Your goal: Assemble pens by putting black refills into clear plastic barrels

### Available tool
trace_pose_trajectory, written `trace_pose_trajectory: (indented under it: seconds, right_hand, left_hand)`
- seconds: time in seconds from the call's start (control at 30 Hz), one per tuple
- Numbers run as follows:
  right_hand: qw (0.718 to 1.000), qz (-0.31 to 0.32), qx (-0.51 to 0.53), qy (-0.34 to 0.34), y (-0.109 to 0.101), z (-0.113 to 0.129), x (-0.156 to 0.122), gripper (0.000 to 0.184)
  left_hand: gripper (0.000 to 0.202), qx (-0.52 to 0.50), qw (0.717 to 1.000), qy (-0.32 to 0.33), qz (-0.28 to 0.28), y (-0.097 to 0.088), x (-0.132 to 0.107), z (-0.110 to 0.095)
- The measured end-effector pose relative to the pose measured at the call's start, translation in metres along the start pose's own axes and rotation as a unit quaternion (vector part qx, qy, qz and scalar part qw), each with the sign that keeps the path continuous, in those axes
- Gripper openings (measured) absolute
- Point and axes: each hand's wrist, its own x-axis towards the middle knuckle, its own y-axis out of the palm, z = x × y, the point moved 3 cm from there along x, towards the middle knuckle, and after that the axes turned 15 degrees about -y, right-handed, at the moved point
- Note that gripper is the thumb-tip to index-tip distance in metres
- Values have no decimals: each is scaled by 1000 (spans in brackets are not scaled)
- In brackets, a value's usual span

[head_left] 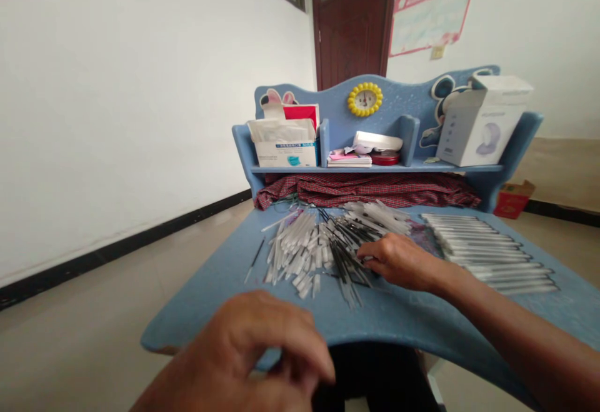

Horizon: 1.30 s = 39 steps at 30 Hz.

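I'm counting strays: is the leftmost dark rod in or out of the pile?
Out: the dark rod lies left of the pile, blue tabletop showing between.

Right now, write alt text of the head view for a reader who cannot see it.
A person's right hand is at loose thin black sticks beside translucent tubes on a blue desk. The left hand, curled and blurred, is nearer the camera; slim rods lie in a row at right.

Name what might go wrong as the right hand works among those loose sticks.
Lifting one stick could drag others along: the right hand is at a tangle of dark sticks, which overlap.

The right forearm passes close to the orderly row of sticks in this view, so it might brush them askew.
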Motion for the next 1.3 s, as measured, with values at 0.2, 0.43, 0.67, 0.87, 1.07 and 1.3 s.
trace_pose_trajectory:
  seconds: [0.2,0.43,0.67,0.87,1.07,1.3]
  right_hand:
    - [1000,2,8,1,1,-7,0,17]
    - [1000,0,-1,-16,5,-6,8,21]
    - [999,-18,39,-19,10,-10,5,17]
    - [997,-46,46,-32,16,-12,5,18]
    - [998,-33,27,-36,16,-9,5,19]
    - [994,-31,-29,-100,13,6,2,18]
  left_hand:
    - [19,84,988,-123,-32,-48,116,-47]
    - [17,371,911,-177,-14,-34,171,-23]
    - [18,403,888,-223,0,-24,192,-21]
    - [21,406,884,-229,0,-19,196,-16]
    - [22,402,888,-223,-6,-12,194,-16]
    - [21,318,926,-203,-22,-14,191,-13]
